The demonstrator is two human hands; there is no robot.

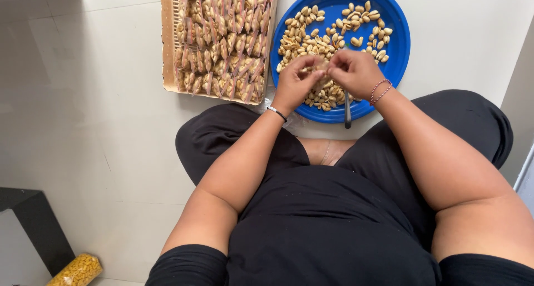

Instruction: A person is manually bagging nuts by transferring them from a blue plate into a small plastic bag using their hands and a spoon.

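Blue plastic plate [397, 52] lies on the pale tiled floor [100, 124] directly under my fingers, loaded with shelled peanuts [311, 41]. Most of the nuts are heaped beneath and just beyond my fingertips, on the plate's left half and near edge; a looser scatter lies further out, to the right of my fingers.

My left hand [295, 83] and right hand [356, 72] meet over the near part of the plate. Both sets of fingers are drawn narrow and pinched together on a small pale item [321, 69] between them. It looks like a small clear packet of nuts, but I cannot tell for certain, as my fingertips cover most of it.

My left wrist carries a dark band [276, 113]; my right wrist carries a red and white thread [380, 91].

A metal handle [347, 111] sticks out over the plate's near rim, just below my right fingers.

To the left of my fingers, just beside the plate, sits a flat tray [167, 52] filled with rows of small sealed packets of nuts [222, 35].

Well behind my fingers, at the lower left corner, lies a clear bag of yellow grains [78, 270] beside a dark stand [33, 219]. I sit cross-legged in black clothing.
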